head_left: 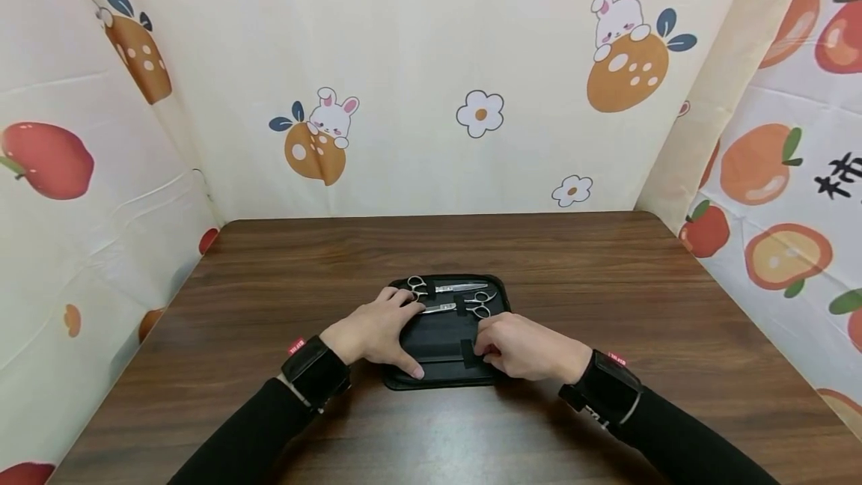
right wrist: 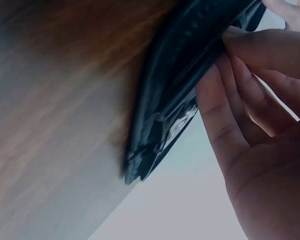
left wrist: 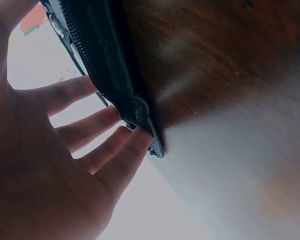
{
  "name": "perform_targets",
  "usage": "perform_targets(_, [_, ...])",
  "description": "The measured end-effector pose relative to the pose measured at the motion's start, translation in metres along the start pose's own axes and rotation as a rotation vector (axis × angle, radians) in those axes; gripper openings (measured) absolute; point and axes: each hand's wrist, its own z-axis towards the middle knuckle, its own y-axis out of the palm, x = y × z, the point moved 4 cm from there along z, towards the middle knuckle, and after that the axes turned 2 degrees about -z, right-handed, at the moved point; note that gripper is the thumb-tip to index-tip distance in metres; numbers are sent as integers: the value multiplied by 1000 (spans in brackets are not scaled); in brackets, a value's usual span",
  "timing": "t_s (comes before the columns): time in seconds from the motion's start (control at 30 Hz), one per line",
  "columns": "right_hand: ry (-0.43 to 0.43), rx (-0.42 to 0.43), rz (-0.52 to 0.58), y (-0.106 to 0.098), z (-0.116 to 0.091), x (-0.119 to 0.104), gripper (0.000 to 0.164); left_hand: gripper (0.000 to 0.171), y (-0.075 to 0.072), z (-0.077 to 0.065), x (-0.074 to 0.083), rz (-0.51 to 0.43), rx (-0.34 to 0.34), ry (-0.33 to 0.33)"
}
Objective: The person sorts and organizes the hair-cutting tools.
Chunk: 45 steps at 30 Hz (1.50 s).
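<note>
A black zippered case (head_left: 431, 337) lies spread on the wooden table. Along its far part, two silver pairs of scissors, the upper one (head_left: 461, 287) and the lower one (head_left: 440, 308), sit under black loops. My left hand (head_left: 376, 331) rests over the case's left side, fingers spread, fingertips by the scissors and thumb near the front edge. In the left wrist view those fingers touch the zipper edge (left wrist: 87, 65). At the case's right side, my right hand (head_left: 528, 346) has curled fingers and pinches by a short black strap (head_left: 468, 352); its fingertips are partly hidden.
The brown table (head_left: 303, 260) extends around the case. Cream cloth with printed rabbits and fruit (head_left: 417, 43) rises behind it, and more printed cloth (head_left: 795, 193) walls off both sides. A black band with a camera (head_left: 316, 373) sits on each wrist.
</note>
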Motion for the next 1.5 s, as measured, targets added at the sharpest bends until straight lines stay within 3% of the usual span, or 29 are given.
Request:
perform_targets(0.37, [70, -11, -34, 1, -9, 6, 15, 104, 0, -3, 0, -2, 1, 1])
perform_targets(1.13, [9, -11, 10, 3, -5, 7, 17, 103, -2, -4, 1, -15, -1, -1])
perform_targets(1.37, [109, 9, 13, -14, 0, 18, 7, 99, -6, 0, -4, -81, 8, -5])
perform_targets(1.5, [205, 108, -20, -32, 10, 44, 10, 70, -18, 9, -13, -155, 98, -11])
